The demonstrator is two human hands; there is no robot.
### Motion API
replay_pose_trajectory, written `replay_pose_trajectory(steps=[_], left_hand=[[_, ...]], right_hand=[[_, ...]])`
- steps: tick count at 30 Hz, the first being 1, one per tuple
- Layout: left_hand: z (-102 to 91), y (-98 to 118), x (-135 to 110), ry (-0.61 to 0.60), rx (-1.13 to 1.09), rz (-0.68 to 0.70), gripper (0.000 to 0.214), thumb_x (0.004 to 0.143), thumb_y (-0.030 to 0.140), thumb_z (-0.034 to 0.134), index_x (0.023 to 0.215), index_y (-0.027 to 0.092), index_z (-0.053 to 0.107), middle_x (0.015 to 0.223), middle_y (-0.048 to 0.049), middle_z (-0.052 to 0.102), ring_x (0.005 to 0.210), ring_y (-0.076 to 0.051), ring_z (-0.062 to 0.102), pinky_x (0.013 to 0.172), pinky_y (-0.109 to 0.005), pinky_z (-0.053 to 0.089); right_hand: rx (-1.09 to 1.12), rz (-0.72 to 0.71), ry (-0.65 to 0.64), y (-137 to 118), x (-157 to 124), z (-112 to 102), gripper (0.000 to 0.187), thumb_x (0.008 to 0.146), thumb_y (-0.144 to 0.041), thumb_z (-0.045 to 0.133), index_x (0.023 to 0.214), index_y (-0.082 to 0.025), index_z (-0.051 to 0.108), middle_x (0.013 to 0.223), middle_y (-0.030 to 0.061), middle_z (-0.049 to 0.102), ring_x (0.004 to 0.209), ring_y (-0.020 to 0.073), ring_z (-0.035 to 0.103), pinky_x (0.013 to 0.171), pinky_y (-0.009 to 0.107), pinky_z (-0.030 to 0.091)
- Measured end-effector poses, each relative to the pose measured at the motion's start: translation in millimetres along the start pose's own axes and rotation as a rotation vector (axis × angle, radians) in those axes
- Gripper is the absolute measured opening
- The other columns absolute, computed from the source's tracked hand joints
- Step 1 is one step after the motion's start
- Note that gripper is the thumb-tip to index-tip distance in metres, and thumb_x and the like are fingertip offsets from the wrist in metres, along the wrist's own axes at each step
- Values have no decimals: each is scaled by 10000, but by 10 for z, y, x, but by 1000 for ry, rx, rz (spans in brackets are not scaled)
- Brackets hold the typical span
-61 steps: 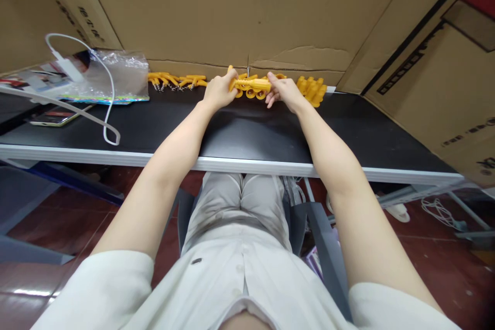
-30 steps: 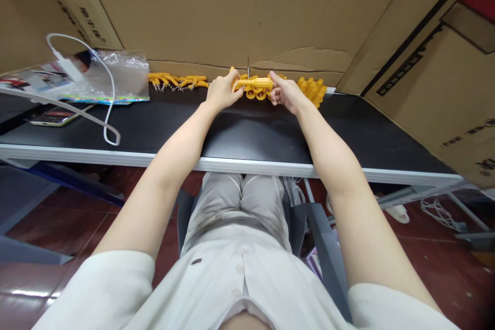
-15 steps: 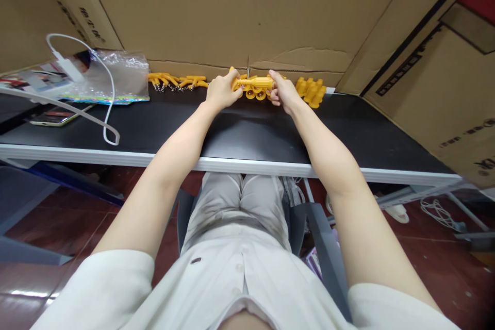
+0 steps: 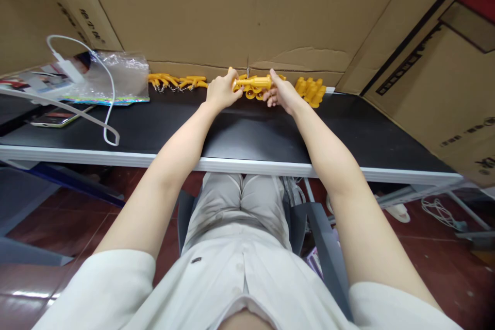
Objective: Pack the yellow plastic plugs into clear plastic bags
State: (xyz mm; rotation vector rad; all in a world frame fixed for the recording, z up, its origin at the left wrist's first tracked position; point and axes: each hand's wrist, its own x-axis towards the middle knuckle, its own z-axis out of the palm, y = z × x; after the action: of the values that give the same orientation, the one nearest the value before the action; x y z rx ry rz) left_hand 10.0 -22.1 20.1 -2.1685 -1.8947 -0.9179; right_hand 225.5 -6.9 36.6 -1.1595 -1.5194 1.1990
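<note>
Both my hands reach to the far edge of the black table (image 4: 247, 134). Between them I hold a long yellow plastic part (image 4: 255, 82) lying sideways. My left hand (image 4: 221, 91) is closed round its left end. My right hand (image 4: 284, 94) pinches its right end with fingers curled. Under the part sit several round yellow pieces (image 4: 255, 94). A heap of yellow pieces (image 4: 310, 91) lies just right of my right hand. A row of yellow pieces with small metal springs (image 4: 176, 81) lies to the left of my left hand.
Cardboard walls (image 4: 247, 10) close off the back and right of the table. A clear plastic bag (image 4: 119, 76), a white charger with cable (image 4: 77, 69) and a phone (image 4: 54, 117) lie at the left. My legs and a chair are under the table's white front edge (image 4: 247, 166).
My hands stay at the yellow part. My right hand's fingers have shifted slightly along its right end, and the part sits a little higher than two seconds ago.
</note>
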Motion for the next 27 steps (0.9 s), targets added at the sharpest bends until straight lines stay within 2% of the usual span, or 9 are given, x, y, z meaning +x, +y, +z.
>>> replay_pose_trajectory(steps=[3,5,11,14,17,20,27], left_hand=[[41,-67,32,3,-25,7,481,943,412,636,1408,292,664,1214,-101,811,1188,-359,738,1090,-468,538],[54,-90,40,-1,-37,12,479,944,404,635,1411,298,659,1214,-96,812,1202,-355,736,1104,-472,535],[25,-61,21,30,-45,10,463,927,435,656,1368,296,684,1168,-107,824,1156,-363,752,1046,-465,555],[-6,-28,11,54,-59,39,487,910,439,680,1381,315,676,1157,-94,829,1147,-354,750,1033,-443,553],[-36,8,-2,56,-40,44,505,906,434,698,1394,309,671,1135,-94,824,1142,-360,747,1031,-448,546],[-45,33,-12,44,-24,37,499,920,437,689,1403,313,666,1121,-91,815,1142,-369,742,1031,-462,544],[-36,55,-21,26,-32,12,476,938,454,660,1392,310,666,1179,-111,813,1150,-370,738,1049,-481,541]], right_hand=[[-9,-151,-13,30,-30,-43,543,954,-676,762,1234,-229,635,1039,52,761,702,118,699,578,200,482],[-27,-214,-4,51,-29,-70,584,886,-625,858,1278,-252,640,1097,49,764,799,145,734,643,221,520],[40,-236,72,15,-9,-44,484,778,-539,971,1019,-237,679,849,-8,738,719,139,716,596,210,515],[73,-194,101,-18,1,17,457,823,-590,925,943,-229,671,725,-20,687,661,140,706,568,209,529],[53,-163,138,-26,10,64,527,876,-706,826,858,-202,672,611,-7,625,546,132,647,493,206,507],[51,-138,166,-31,4,81,574,885,-758,784,853,-192,690,561,-6,597,478,123,591,437,203,484],[87,-97,212,-30,27,82,577,880,-776,779,914,-206,695,559,-20,572,465,114,560,409,200,467]])
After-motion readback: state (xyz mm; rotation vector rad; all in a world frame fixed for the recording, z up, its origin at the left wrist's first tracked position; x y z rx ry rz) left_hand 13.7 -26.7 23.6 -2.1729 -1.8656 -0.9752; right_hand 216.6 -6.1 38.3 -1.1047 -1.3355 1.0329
